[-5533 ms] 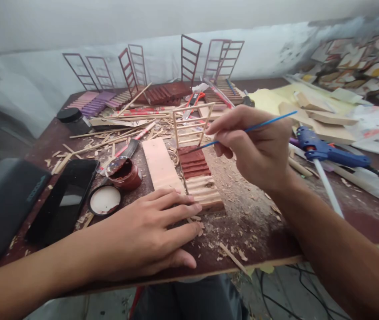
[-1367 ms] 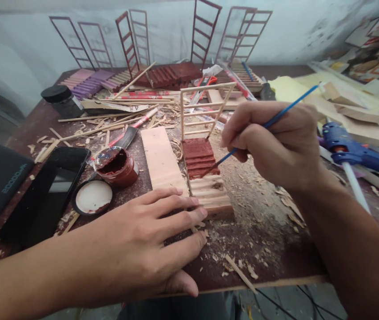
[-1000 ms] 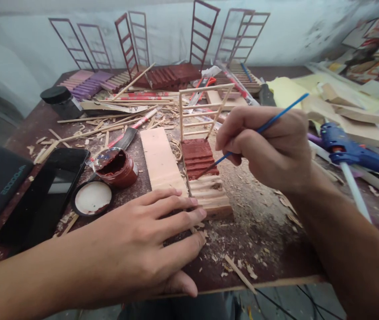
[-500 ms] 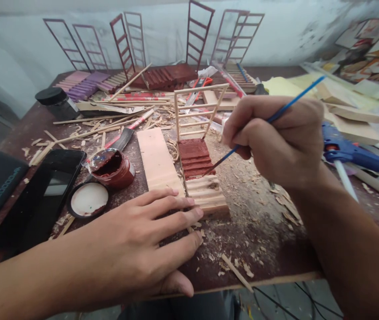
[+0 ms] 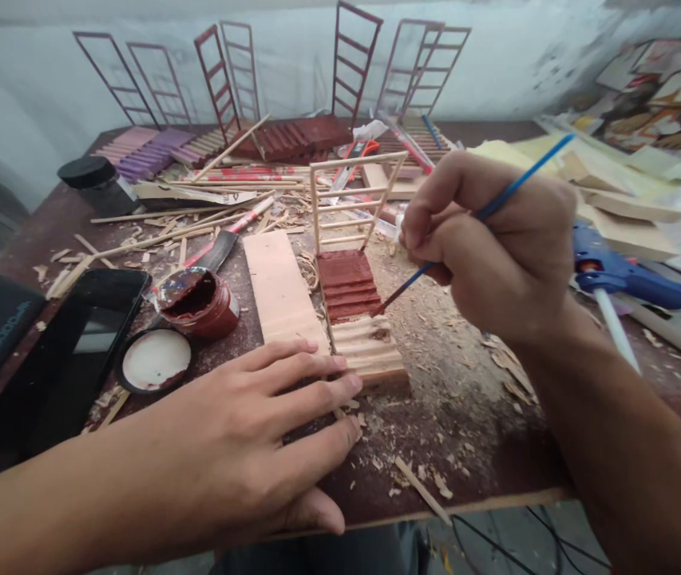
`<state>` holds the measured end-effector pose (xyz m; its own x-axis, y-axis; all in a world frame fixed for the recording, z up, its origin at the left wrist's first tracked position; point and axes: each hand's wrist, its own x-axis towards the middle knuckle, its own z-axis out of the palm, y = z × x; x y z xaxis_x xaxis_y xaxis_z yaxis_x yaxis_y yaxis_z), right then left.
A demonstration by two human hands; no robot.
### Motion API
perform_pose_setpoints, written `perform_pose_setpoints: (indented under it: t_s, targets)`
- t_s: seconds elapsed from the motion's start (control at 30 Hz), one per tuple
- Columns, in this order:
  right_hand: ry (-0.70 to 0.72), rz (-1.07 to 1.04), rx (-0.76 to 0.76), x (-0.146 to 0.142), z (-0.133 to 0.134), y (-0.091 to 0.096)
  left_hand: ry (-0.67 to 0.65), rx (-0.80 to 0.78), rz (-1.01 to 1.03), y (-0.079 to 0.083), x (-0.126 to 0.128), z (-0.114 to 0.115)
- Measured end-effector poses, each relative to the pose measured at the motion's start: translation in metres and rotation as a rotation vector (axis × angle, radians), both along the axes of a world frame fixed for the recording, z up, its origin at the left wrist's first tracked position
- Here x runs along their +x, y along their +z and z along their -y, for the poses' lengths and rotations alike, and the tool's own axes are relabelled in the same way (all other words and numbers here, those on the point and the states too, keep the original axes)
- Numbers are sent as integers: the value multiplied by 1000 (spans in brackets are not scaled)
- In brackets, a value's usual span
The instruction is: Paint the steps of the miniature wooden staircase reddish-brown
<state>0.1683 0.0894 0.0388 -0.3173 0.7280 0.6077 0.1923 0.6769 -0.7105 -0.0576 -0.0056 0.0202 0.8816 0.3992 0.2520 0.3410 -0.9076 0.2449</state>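
Clearly, the block (image 5: 364, 319) lies on the bench (image 5: 472, 455), its far part red, its near part bare wood; a pale frame (image 5: 349, 206) rises from its far end. The right hand (image 5: 489, 239) has its grip closed around a brush (image 5: 525, 176), whose tip meets the block's right edge. The left hand (image 5: 274, 419) lies open, fingertips at the block's near left corner and over the plank (image 5: 280, 279) beside it. Left of the block sits the paint jar (image 5: 208, 311); well right, the glue gun (image 5: 621, 275).
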Motion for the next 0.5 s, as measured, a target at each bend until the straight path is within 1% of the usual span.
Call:
perform_pose_setpoints:
  t_s: [0.1,0.17,0.33,0.5]
  targets:
    - [32,61,-23,-2,2,-1,-2,-4,-1,0,0,0]
    - [41,99,-5,-2,2,0,0,-8,-2,0,1,0]
    - [56,134,37,-2,1,1,-1,-10,-4,0,0,0]
    - [48,152,17,-3,1,0,-5,-15,-20,-1,0,0]
